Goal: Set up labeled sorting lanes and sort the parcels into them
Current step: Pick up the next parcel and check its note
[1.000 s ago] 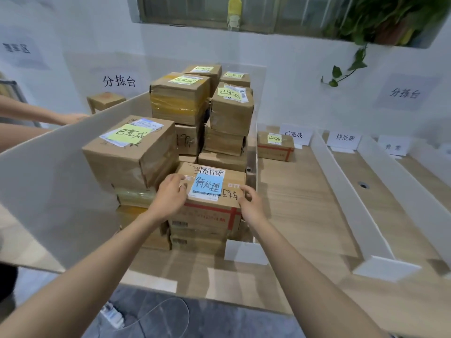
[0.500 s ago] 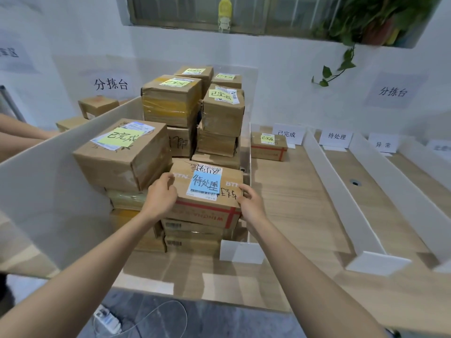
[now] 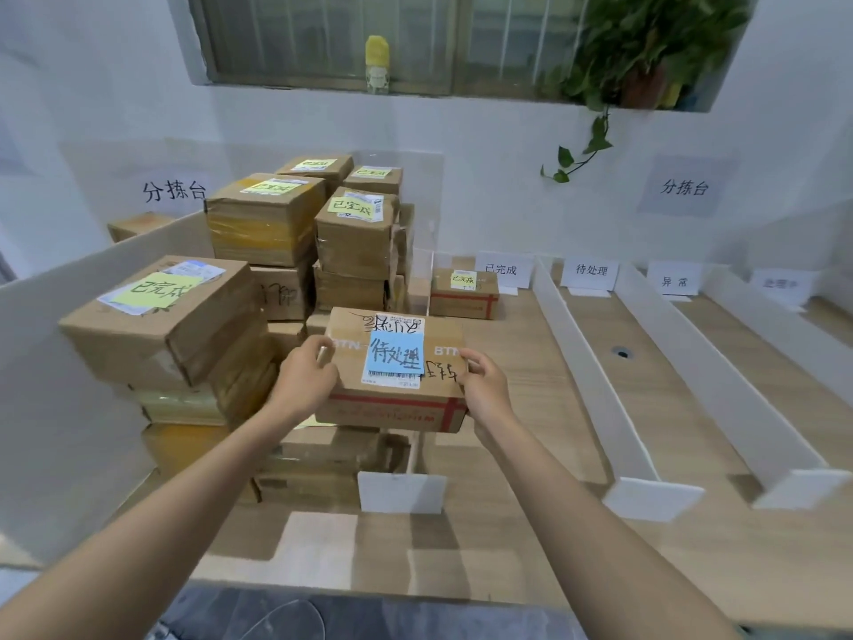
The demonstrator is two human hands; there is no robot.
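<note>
Parcel sorting station — stacked parcels (image 3: 263, 219), labelled lane signs (image 3: 591, 270), white dividers (image 3: 595, 385)

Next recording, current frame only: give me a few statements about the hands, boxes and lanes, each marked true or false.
1. The left hand and the right hand both hold the box with the blue note. True.
2. A box lies in the lane marked 待处理. False: the lane at the 待处理 card holds no box; the small box sits by the 已完成 card.
3. The small box carries a yellow note. True.
4. The plant stands on the table. False: the plant sits up on the window ledge.
</note>
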